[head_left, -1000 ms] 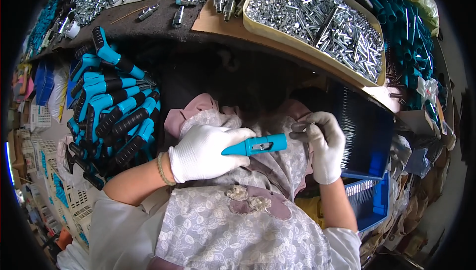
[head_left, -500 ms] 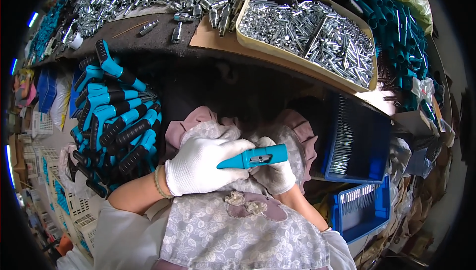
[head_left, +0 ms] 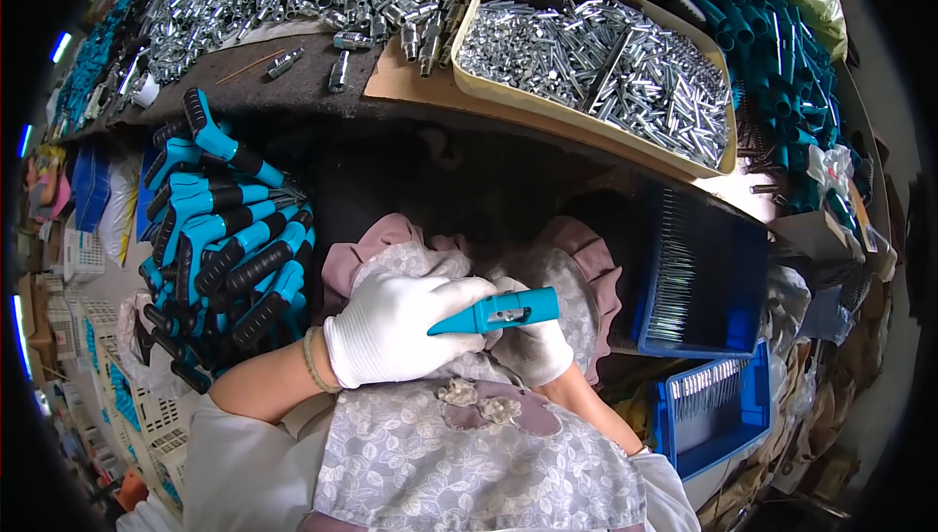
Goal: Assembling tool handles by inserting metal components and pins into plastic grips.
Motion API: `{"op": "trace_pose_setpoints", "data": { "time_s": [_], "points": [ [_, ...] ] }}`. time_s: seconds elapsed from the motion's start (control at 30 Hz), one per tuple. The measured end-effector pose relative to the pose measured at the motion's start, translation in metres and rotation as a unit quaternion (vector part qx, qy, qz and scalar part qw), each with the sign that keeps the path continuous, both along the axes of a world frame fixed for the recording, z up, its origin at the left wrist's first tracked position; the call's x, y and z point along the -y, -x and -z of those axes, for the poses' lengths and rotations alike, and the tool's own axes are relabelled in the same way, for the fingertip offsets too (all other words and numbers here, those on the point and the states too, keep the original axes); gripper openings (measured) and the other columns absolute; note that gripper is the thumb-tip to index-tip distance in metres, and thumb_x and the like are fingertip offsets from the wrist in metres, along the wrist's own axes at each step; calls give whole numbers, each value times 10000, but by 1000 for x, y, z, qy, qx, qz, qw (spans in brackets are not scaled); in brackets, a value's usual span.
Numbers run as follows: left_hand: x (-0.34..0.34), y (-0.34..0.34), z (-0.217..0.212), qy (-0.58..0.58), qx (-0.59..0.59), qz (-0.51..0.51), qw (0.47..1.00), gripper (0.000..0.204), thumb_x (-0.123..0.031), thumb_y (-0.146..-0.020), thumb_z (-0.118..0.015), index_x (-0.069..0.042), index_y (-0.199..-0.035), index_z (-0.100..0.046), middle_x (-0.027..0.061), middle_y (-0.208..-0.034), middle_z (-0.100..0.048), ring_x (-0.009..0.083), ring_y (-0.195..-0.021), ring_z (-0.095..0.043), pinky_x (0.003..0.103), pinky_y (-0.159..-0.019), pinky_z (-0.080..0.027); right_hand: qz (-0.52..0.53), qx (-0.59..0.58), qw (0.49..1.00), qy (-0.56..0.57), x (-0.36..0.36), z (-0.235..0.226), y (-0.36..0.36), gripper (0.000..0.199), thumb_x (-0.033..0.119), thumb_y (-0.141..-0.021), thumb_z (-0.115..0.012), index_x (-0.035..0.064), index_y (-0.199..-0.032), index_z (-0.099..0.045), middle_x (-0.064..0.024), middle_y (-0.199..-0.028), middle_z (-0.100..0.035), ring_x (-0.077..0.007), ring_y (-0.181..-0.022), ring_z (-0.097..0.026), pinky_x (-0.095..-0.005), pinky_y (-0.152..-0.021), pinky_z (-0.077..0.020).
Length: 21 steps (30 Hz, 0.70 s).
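Over my lap, my left hand (head_left: 396, 327) in a white knitted glove is closed round the tapered left end of a teal tool housing (head_left: 532, 307). A slot in the housing's side shows a shiny metal piece (head_left: 508, 315) inside. My right hand (head_left: 535, 348), gloved too, is closed against the housing from behind and below; the housing hides part of its fingers. To the left lies a heap of teal-and-black tool handles (head_left: 225, 239), some with thin metal rods sticking out.
On the bench ahead are a cream tray (head_left: 586, 127) of small metal pins, a pile of silvery metal fittings (head_left: 244, 4) and many teal tubes (head_left: 743, 19). Two blue bins (head_left: 718, 288), (head_left: 718, 454) with rows of thin metal rods stand at my right. White crates (head_left: 151, 405) are at far left.
The teal housing has shifted slightly left and tilts a little differently, with both hands still on it. The whole view has moved slightly.
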<state>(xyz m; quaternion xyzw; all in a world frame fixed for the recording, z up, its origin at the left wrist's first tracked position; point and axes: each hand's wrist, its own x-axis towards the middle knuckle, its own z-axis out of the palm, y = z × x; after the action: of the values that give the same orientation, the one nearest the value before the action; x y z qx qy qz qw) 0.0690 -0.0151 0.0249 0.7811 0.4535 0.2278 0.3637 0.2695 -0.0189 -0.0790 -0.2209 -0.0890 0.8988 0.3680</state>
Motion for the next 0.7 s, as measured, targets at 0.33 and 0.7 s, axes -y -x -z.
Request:
{"op": "trace_pose_setpoints", "data": {
  "time_s": [0.33, 0.7],
  "points": [
    [0, -3, 11, -99, -49, 7, 994, 398, -264, -793, -756, -144, -1159, -659, 87, -849, -682, 281, -679, -681, 401, -606, -526, -35, 183, 973, -133, 3, 1, -7, 225, 69, -907, -652, 63, -1129, -618, -45, -993, -660, -171, -947, -651, -330, -835, -544],
    [2, -1, 13, -48, -14, 31, 998, 410, -241, -801, -756, -130, -1182, -655, 108, -935, -714, 297, -780, -709, 388, -668, -561, -39, 370, 891, -259, -3, -30, -12, 295, 118, -922, -626, -23, -1181, -618, -91, -1033, -676, -127, -926, -645, -268, -805, -539]
  ]
}}
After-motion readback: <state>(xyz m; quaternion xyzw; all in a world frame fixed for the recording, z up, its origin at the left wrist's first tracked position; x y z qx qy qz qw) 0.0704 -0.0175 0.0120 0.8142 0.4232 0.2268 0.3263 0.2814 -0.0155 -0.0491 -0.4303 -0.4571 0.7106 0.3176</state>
